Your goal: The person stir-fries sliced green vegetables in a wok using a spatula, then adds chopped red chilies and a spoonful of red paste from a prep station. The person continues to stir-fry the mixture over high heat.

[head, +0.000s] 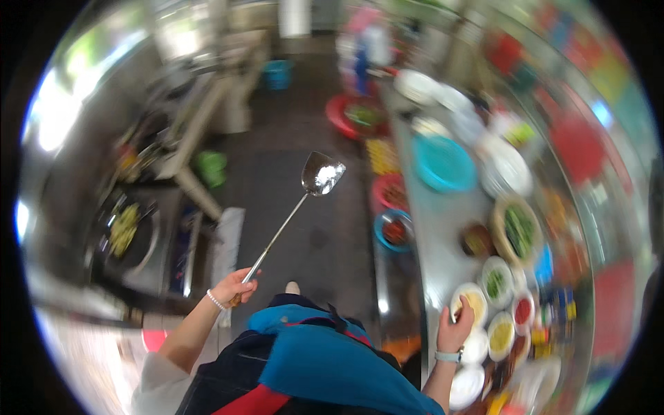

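Note:
My left hand [241, 288] is closed around the handle of a metal wok spatula [322, 174], whose shiny blade points forward above the dark floor. On the right, my right hand [456, 324] is at the near edge of a white bowl of pale yellow food [474, 303]; its fingers hide part of the bowl, and whether they hold anything cannot be told. Around it stand a bowl of chopped greens [496, 282], a bowl of red food [523, 310] and a bowl of yellow-green food [501, 334]. At far left, a wok [148, 259] contains yellow-green food [123, 231].
A steel counter [438, 233] runs along the right, bearing a turquoise basin [445, 163] and a basket of green vegetables [517, 231]. Below its edge are a blue bowl [394, 231] and red basins. A person [365, 52] stands ahead by the counter. The stove side lies left.

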Demonstrator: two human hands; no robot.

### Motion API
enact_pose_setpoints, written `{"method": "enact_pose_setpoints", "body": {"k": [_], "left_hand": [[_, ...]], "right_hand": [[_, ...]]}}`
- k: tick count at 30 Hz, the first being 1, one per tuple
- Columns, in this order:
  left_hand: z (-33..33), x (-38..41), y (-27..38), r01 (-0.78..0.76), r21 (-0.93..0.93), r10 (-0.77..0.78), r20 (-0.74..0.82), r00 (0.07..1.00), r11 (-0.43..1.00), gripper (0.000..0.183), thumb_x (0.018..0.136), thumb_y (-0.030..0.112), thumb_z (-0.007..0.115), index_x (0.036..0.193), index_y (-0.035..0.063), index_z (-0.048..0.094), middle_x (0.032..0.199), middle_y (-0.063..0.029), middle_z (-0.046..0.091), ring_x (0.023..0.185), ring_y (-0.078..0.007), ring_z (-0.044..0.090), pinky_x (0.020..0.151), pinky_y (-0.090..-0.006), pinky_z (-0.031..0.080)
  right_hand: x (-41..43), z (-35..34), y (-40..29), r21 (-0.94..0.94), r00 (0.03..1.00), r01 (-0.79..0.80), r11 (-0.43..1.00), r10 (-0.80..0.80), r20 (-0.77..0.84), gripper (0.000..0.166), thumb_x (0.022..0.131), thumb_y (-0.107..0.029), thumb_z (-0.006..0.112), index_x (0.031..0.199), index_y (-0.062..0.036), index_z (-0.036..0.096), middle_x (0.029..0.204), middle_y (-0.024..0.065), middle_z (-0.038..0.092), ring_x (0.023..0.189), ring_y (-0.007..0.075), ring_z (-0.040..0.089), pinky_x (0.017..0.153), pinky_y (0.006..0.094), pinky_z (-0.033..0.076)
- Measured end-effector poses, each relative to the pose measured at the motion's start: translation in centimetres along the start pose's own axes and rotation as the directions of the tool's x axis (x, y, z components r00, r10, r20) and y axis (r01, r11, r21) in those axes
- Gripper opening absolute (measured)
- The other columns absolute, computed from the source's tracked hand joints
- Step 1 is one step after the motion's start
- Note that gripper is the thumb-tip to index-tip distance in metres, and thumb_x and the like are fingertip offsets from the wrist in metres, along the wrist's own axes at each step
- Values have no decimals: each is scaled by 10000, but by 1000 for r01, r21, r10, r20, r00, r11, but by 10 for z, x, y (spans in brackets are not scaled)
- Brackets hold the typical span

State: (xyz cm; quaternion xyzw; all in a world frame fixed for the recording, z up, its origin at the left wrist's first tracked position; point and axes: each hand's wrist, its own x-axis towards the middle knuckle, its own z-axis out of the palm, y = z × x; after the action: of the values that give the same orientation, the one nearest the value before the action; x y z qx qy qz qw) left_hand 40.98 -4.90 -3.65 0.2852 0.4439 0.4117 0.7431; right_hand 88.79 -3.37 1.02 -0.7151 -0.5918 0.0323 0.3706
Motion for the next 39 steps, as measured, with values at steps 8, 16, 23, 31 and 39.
{"method": "enact_pose_setpoints", "body": {"k": [8,16,23,31,39], "left_hand": [[-146,-121,-10,-474,261,473,-780,410,841,316,753,78,569,1054,56,474,545,10,470,413,-64,441,359,-187,321],[-310,-191,24,593,473,716,-641,-275,651,354,642,34,504,995,68,498,867,-140,529,776,-329,544,686,-389,439],[-370,-272,166,951,200,630,-776,7,236,89,694,71,513,732,58,592,790,-145,597,761,-280,585,647,-350,480],[-402,-261,253,950,312,286,-908,304,-21,170,671,74,553,822,22,611,887,-152,597,851,-274,574,711,-339,467],[-362,-293,282,874,479,174,-870,462,75,289,602,52,523,876,72,611,827,-133,603,829,-263,572,712,-339,459]], "right_hand": [[8,161,-120,381,765,372,846,-512,390,283,691,-41,587,966,-12,528,719,60,490,593,128,455,530,233,393],[3,310,-234,425,463,460,780,-619,634,255,664,-90,614,900,-15,550,620,79,520,515,170,510,499,284,427],[24,361,-308,321,515,407,855,-505,692,228,661,-90,614,864,-3,559,595,85,524,501,181,513,499,284,426],[12,447,-385,455,323,428,781,-602,730,228,662,-107,621,868,-24,566,610,93,543,551,210,533,539,310,436],[49,525,-380,340,152,559,756,-497,854,250,663,-159,612,874,-27,581,685,118,595,649,237,586,621,332,467]]}}
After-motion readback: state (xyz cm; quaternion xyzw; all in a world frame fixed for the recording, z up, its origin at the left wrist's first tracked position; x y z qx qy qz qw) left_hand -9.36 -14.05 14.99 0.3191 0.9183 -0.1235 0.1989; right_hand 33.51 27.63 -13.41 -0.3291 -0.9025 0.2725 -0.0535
